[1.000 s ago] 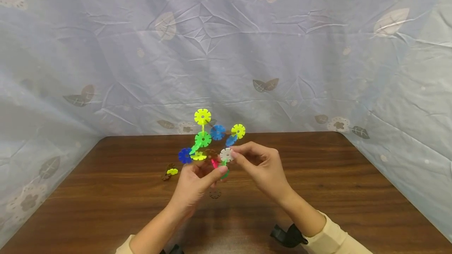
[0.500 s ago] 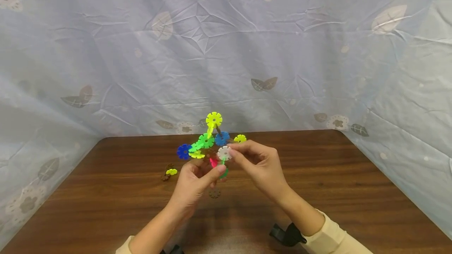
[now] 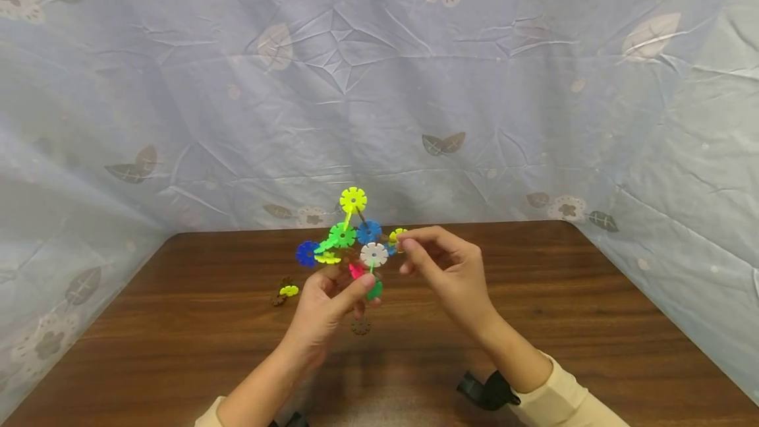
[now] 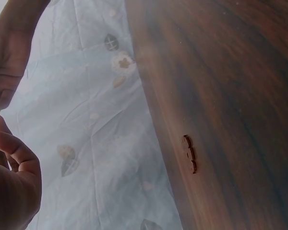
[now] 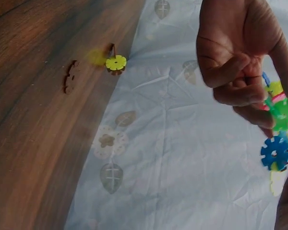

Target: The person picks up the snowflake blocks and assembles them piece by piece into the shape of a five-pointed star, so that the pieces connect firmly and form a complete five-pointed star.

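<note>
Notched plastic snowflake discs in several colours are slotted together into one construction, held up over the table. My left hand grips its lower part, thumb by the green disc under the white disc. My right hand pinches at the right side, thumb and forefinger on the edge of a yellow disc that they partly cover. A blue disc of the construction stands out in the right wrist view. The left wrist view shows my left hand but hardly any of the construction.
Loose discs lie on the wooden table: a small group with a yellow disc at the left, and a brown disc below my hands. A black strap piece hangs by the right sleeve. A patterned cloth encloses the table.
My right hand has let go of the white disc and shifted right to the yellow disc. The construction's top first tipped right, then slightly back left. My left hand keeps its grip.
</note>
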Available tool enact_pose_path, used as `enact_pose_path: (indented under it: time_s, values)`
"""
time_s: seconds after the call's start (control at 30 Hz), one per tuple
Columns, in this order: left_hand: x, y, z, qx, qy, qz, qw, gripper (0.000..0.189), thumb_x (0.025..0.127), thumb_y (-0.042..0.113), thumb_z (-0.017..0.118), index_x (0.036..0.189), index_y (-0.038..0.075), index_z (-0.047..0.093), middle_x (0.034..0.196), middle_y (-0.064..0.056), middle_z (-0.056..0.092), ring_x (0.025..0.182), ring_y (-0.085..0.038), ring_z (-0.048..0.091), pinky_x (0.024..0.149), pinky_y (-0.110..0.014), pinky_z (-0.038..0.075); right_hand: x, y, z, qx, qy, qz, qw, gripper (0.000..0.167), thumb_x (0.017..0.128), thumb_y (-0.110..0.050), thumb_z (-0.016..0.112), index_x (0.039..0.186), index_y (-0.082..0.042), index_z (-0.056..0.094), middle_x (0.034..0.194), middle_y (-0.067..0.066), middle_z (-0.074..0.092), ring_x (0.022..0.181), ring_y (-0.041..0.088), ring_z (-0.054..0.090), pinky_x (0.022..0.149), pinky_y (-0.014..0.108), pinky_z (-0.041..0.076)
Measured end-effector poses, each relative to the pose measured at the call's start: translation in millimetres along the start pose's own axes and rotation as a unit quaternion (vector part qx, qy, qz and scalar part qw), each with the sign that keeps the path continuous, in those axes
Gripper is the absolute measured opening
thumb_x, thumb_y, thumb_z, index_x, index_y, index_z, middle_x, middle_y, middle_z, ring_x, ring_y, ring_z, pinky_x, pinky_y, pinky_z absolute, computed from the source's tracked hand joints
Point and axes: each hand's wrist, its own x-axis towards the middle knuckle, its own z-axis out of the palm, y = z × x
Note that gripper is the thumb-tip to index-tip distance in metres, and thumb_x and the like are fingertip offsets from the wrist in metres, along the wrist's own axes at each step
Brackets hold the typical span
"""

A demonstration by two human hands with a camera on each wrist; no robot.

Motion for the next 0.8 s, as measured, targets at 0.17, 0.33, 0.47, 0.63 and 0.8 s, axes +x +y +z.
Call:
enact_pose_path:
  time_s: [0.17, 0.33, 0.47, 0.63, 0.8]
  values:
    - [-0.5, 2.3, -1.0, -0.012, 0.007, -0.011, 0.9998, 0.009, 0.103, 0.015, 0.066, 0.098, 0.021, 0.071, 0.086, 0.011, 0.076, 0.076, -0.008, 0.072, 0.064, -0.020, 0.051, 0.7, 9.3, -1.2, -0.031, 0.025, 0.015, 0.9991, 0.025, 0.098, 0.002, 0.066, 0.123, 0.003, 0.065, 0.107, 0.007, 0.067, 0.092, 0.011, 0.066, 0.079, 0.022, 0.058]
    - [-1.2, 4.0, -1.2, -0.015, -0.007, -0.008, 0.9998, 0.006, 0.103, 0.015, 0.066, 0.100, 0.018, 0.070, 0.086, 0.010, 0.075, 0.075, -0.007, 0.070, 0.064, -0.020, 0.050, 1.0, 13.5, -4.0, 0.017, -0.052, 0.114, 0.9919, 0.038, 0.104, -0.013, 0.063, 0.142, -0.008, 0.056, 0.127, 0.015, 0.066, 0.101, 0.018, 0.072, 0.091, 0.030, 0.061]
    - [-1.5, 3.8, -1.7, -0.015, -0.027, 0.005, 0.9995, 0.005, 0.103, 0.015, 0.066, 0.102, 0.017, 0.069, 0.085, 0.010, 0.074, 0.074, -0.005, 0.066, 0.063, -0.019, 0.049, 1.4, 14.3, -4.9, 0.063, -0.108, 0.150, 0.9808, 0.038, 0.106, -0.017, 0.062, 0.142, -0.007, 0.058, 0.128, 0.011, 0.069, 0.099, 0.021, 0.077, 0.094, 0.036, 0.062]
    - [-2.2, 4.2, -2.2, -0.017, -0.030, 0.010, 0.9994, 0.007, 0.103, 0.013, 0.064, 0.104, 0.019, 0.068, 0.086, 0.012, 0.072, 0.070, -0.004, 0.060, 0.062, -0.018, 0.048, 1.1, 15.2, -3.9, 0.075, -0.111, 0.142, 0.9807, 0.035, 0.104, -0.015, 0.065, 0.137, -0.002, 0.061, 0.119, 0.000, 0.070, 0.093, 0.019, 0.078, 0.090, 0.034, 0.063]
    - [-3.5, 6.2, -0.9, -0.018, -0.003, -0.004, 0.9998, 0.006, 0.105, 0.014, 0.059, 0.109, 0.016, 0.063, 0.094, 0.010, 0.073, 0.068, -0.003, 0.053, 0.061, -0.017, 0.043, 0.0, 15.8, -3.1, 0.071, -0.093, 0.142, 0.9830, 0.033, 0.104, -0.013, 0.066, 0.135, -0.002, 0.063, 0.121, 0.007, 0.070, 0.088, 0.018, 0.079, 0.089, 0.038, 0.064]
